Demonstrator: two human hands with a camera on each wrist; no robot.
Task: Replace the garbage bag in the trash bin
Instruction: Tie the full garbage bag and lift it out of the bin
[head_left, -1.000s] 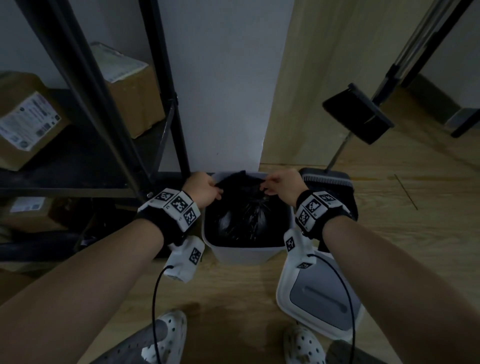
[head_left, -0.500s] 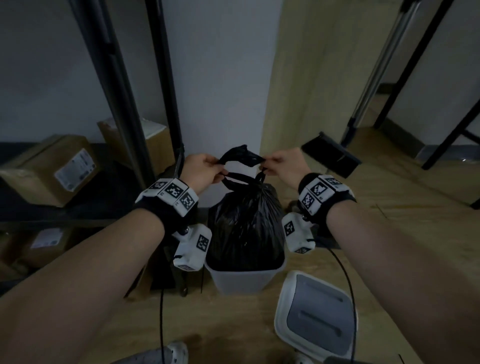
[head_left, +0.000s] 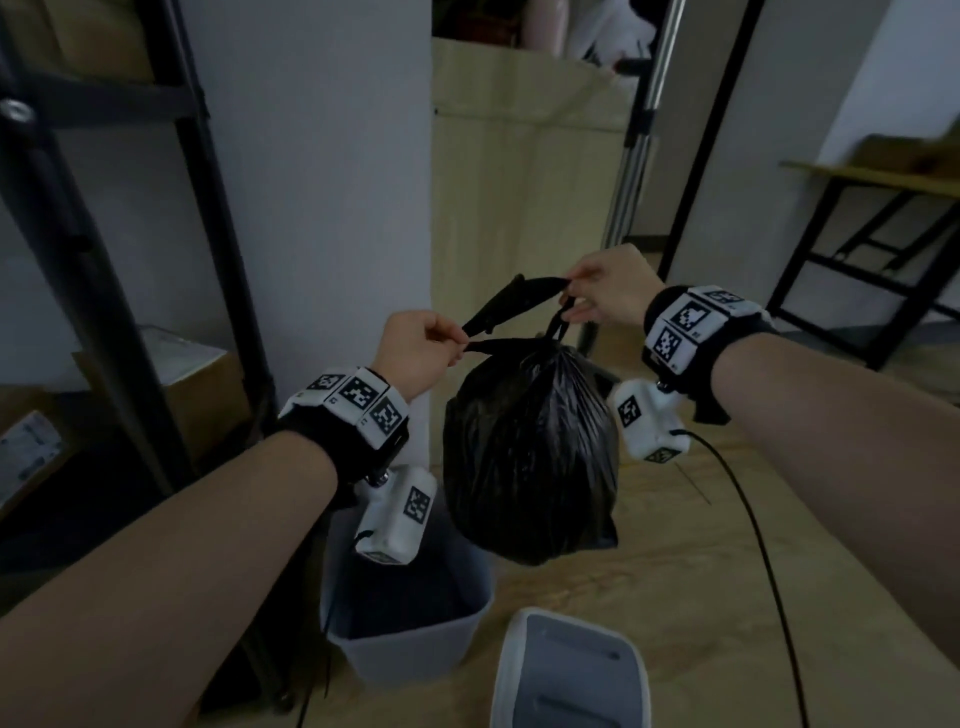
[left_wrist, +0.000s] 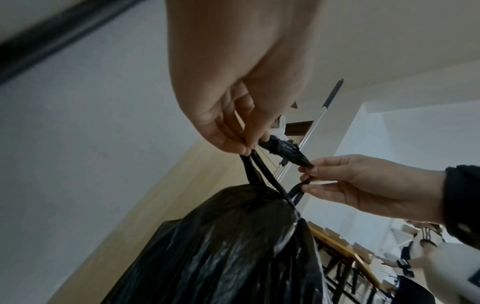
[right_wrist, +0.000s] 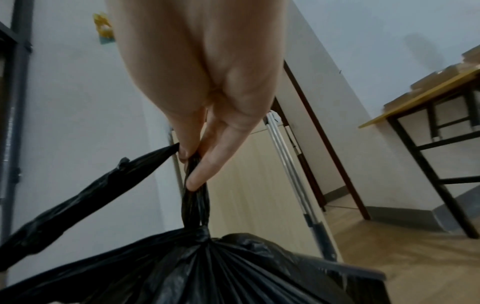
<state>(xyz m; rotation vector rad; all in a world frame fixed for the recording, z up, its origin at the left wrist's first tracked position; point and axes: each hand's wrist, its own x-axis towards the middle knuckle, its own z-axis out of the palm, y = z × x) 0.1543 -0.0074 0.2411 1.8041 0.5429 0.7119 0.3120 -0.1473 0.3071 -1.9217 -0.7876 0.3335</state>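
I see the full black garbage bag (head_left: 530, 457) hanging clear above the grey trash bin (head_left: 415, 644) on the floor, its lid (head_left: 571, 675) lying right of it. My left hand (head_left: 415, 353) and right hand (head_left: 608, 296) each pinch its drawstring loops.
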